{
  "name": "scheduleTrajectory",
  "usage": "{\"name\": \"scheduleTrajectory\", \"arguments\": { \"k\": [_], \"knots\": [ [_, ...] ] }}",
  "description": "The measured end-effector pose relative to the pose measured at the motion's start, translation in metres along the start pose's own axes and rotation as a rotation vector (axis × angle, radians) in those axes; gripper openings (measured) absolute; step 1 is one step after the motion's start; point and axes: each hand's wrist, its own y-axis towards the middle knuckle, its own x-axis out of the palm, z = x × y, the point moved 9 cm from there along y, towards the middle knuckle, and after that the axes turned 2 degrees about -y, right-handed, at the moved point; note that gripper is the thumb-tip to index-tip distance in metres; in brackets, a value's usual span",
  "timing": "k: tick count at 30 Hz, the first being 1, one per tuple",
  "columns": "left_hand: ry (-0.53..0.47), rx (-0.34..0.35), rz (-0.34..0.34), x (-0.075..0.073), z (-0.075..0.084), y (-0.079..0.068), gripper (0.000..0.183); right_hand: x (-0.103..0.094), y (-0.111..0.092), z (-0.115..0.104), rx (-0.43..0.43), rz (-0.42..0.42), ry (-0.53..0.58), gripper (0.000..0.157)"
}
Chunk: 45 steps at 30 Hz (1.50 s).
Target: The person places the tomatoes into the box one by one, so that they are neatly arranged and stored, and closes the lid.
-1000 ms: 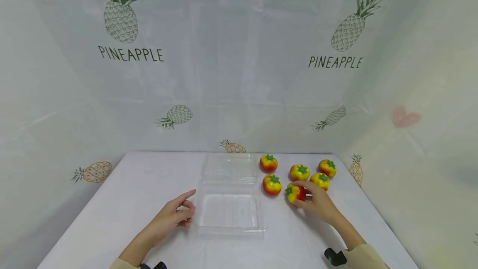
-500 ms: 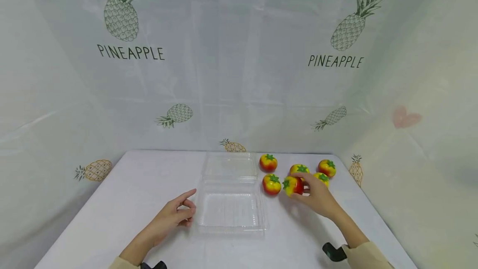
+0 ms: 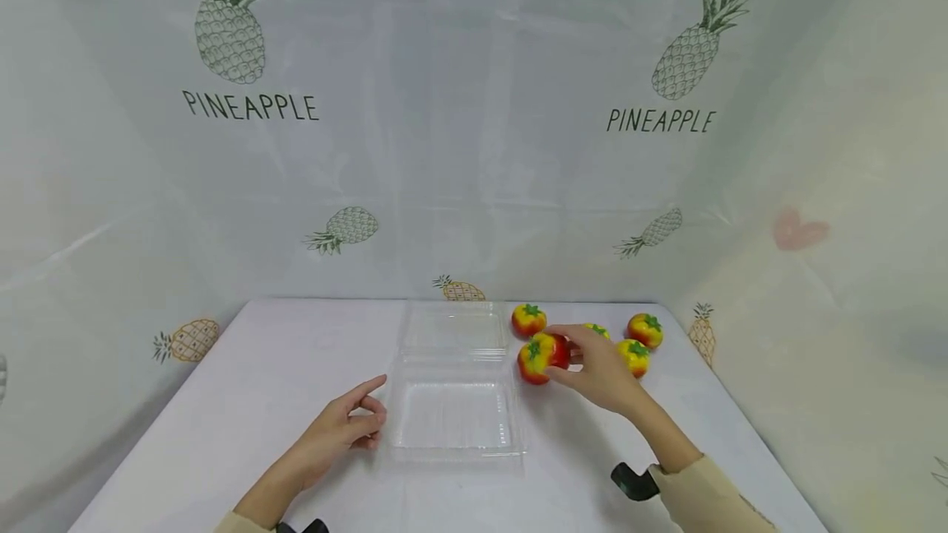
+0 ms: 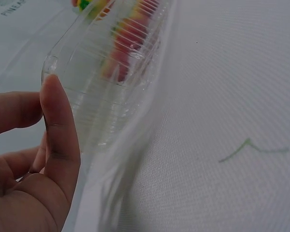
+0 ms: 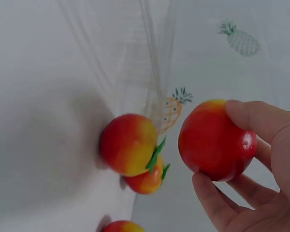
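My right hand [image 3: 596, 373] grips a red-and-yellow toy fruit [image 5: 215, 145] with a green leafy top in the head view. Thumb and fingers hold it from opposite sides. In the head view it overlaps a similar fruit [image 3: 527, 373], seen in the right wrist view as a nearby fruit [image 5: 125, 147] on the table. To the left stands a clear plastic clamshell container [image 3: 452, 422], its lid [image 3: 453, 332] laid open toward the back. My left hand [image 3: 341, 434] is at the container's left edge, and in the left wrist view its thumb and a finger [image 4: 60, 130] pinch the rim.
Several more toy fruits are on the white table [image 3: 311, 344]: one fruit [image 3: 529, 319] by the lid, others [image 3: 645, 330] at the back right, one [image 3: 597, 331] partly hidden behind my right hand. A pineapple-print cloth [image 3: 467, 146] surrounds the table.
My right hand has lifted the toy fruit off the table and carried it left and slightly back, toward the container. The left hand and the container have stayed put.
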Motion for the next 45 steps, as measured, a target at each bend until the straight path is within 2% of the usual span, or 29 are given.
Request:
{"name": "scheduleTrajectory", "arguments": {
  "k": [9,22,34,45],
  "knots": [
    [-0.011,0.001,-0.001,-0.001,0.001,-0.004,0.075,0.024,0.018,-0.028,-0.03,-0.053,0.066,0.057],
    [-0.019,0.008,-0.003,0.002,0.003,-0.004,0.076,0.063,0.033,-0.053,-0.088,-0.139,0.079,0.053],
    [-0.034,0.02,-0.003,0.0,0.001,-0.007,0.078,0.079,0.04,-0.071,-0.134,-0.152,0.096,0.052],
    [-0.033,0.023,-0.007,0.001,0.002,-0.008,0.079,0.098,0.044,-0.083,-0.106,-0.2,0.096,0.053]
  ]
}}
